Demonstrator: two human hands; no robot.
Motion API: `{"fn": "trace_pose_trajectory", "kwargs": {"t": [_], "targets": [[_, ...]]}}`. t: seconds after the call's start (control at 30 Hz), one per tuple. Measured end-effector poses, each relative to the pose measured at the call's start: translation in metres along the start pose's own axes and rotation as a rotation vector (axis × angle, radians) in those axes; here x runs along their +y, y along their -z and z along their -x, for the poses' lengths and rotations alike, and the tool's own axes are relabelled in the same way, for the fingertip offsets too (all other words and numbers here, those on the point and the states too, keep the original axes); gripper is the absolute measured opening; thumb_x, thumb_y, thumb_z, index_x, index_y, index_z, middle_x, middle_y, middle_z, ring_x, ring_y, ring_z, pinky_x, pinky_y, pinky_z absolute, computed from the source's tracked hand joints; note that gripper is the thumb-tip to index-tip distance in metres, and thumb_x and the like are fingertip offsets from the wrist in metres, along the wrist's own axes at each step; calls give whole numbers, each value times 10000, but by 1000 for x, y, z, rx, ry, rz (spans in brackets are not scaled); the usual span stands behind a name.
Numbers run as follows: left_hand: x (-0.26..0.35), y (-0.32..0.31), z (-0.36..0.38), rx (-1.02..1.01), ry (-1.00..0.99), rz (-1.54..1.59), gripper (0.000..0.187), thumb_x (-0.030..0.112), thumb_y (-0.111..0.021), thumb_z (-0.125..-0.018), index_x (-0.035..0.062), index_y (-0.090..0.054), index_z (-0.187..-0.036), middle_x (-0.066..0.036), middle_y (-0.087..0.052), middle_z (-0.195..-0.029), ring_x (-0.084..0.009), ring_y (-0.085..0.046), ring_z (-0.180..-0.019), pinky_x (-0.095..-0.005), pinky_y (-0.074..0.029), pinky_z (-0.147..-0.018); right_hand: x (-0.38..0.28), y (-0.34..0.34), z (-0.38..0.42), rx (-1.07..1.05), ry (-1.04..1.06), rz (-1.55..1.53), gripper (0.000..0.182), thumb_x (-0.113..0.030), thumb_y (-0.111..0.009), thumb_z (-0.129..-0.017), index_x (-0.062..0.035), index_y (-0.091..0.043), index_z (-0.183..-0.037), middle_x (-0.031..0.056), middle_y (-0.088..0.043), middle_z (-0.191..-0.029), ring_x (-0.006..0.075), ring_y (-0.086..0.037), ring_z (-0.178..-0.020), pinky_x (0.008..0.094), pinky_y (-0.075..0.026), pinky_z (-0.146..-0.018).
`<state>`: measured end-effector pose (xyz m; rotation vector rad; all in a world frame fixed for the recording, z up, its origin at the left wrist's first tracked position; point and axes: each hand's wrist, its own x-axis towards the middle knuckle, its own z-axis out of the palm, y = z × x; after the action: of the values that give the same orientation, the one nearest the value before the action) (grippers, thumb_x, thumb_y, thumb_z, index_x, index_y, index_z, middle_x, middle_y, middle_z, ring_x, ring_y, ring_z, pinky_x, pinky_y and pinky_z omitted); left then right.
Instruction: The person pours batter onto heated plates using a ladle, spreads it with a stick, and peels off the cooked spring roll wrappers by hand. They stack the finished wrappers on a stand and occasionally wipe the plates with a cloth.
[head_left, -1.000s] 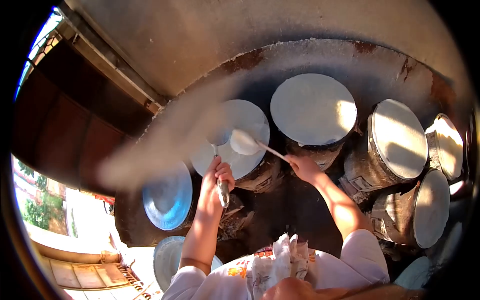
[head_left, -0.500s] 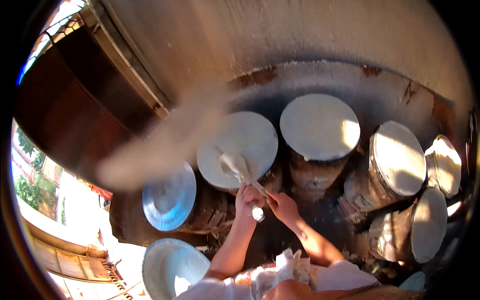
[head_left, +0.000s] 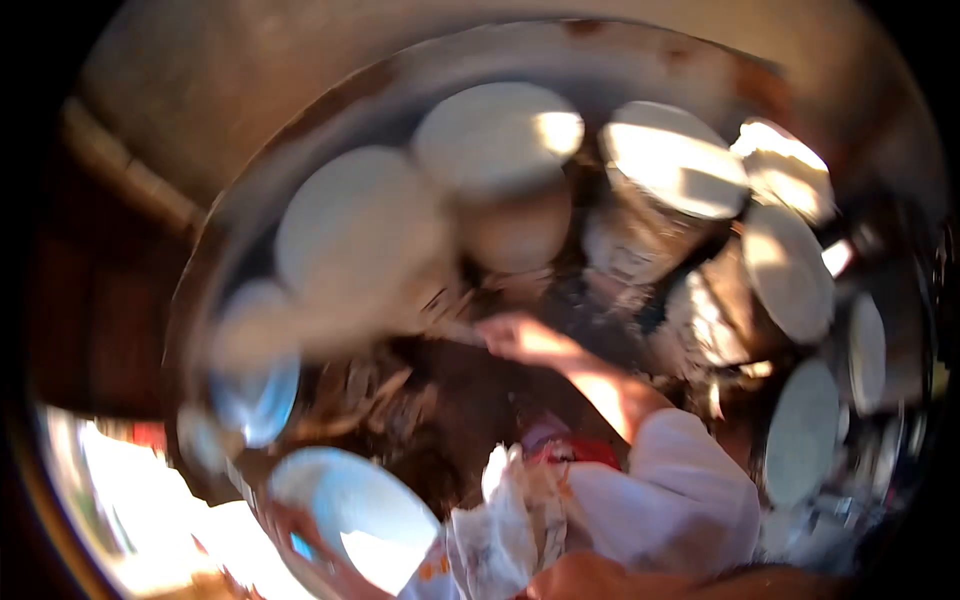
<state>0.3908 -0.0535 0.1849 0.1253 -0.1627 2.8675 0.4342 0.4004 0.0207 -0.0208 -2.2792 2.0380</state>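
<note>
Item: right hand (head_left: 512,337), reaching forward at centre frame toward the near edge of a white round lid (head_left: 350,232). Whether the fingers were open or closed could not be told; motion blur smeared them, and any tool in them was not legible.

Item: left hand (head_left: 290,528), low at the bottom left edge beside a pale blue dish (head_left: 355,510); a reddish smear only, its grip likewise impossible to tell.

Item: round lids, pale, set on dark pots (head_left: 640,250) ranged in an arc (apparently so that each sat within arm's reach of the seated person). One lid (head_left: 500,135) at top centre, another (head_left: 675,160) to its right, catching sunlight.

Item: white sleeve (head_left: 670,490) on the right arm; crumpled cloth (head_left: 500,530) at the lap.

Obscured: the whole frame blurred; pot bodies dark; right-hand lids cut by the lens rim.
</note>
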Motion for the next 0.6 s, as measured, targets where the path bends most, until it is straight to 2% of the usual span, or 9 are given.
{"fn": "trace_pose_trajectory", "kwargs": {"t": [0.03,0.07,0.1,0.17,0.2,0.3,0.37,0.47,0.6], "targets": [[30,30,9,161,-88,-55,172,180,-427,-930,98,-504,-800,-24,-513,-743,-118,-497,-550,-257,-463,-538,-4,15,57,-105,-396,-114,317,-122,-649,-809,-59,-629,-1119,90,-680,-879,167,-621,-712,321,-492,-669],[57,62,20,425,-186,-139,163,173,-443,-921,86,-514,-803,-34,-524,-738,-131,-511,-556,-268,-479,-542,-21,32,114,-101,-564,205,315,-113,-629,-811,-63,-630,-1123,103,-676,-905,158,-625,-734,309,-496,-696],[73,93,29,744,-262,-250,155,166,-458,-911,73,-525,-807,-45,-535,-734,-144,-525,-562,-278,-494,-547,-6,47,178,52,-771,197,296,-197,-645,-808,-109,-660,-1091,102,-683,-933,184,-644,-744,325,-505,-707],[105,159,46,1259,-283,-374,142,152,-489,-892,49,-545,-813,-67,-557,-725,-170,-554,-574,-299,-524,-555,-28,96,276,281,-671,867,302,-297,-610,-801,-96,-681,-1015,153,-669,-978,298,-661,-849,381,-518,-745],[109,181,47,1432,-272,-385,137,145,-504,-883,37,-555,-816,-78,-568,-720,-183,-568,-579,-310,-539,-560,-51,128,285,178,-1208,1152,263,-251,-591,-797,-88,-689,-979,145,-677,-958,304,-660,-874,400,-525,-722],[112,242,41,1787,-245,-257,132,124,-550,-854,0,-585,-826,-111,-601,-707,-222,-611,-597,-342,-584,-573,-89,196,315,163,-1427,1408,182,-120,-619,-770,-79,-709,-923,119,-692,-913,250,-669,-844,380,-514,-597],[88,269,27,1847,-274,-118,137,111,-581,-835,-25,-606,-832,-133,-623,-698,-248,-639,-609,-363,-614,-582,-96,238,312,77,-1520,1445,167,-101,-640,-760,-78,-713,-907,90,-696,-900,233,-666,-823,380,-496,-554],[19,255,10,1509,-413,-330,352,219,-553,-900,-71,-521,-1096,-175,-604,-969,-333,-573,-911,-477,-596,-692,-60,279,312,-7,-1484,1504,160,-116,-651,-761,-90,-720,-902,63,-700,-901,232,-668,-817,388,-491,-555],[-30,217,4,1637,-327,-706,454,411,-434,-936,26,-504,-1164,-157,-593,-1080,-288,-615,-886,-381,-591,-702,-50,294,294,-133,-1338,1582,184,-119,-672,-744,-127,-732,-918,67,-704,-910,251,-675,-847,392,-505,-595]]}}
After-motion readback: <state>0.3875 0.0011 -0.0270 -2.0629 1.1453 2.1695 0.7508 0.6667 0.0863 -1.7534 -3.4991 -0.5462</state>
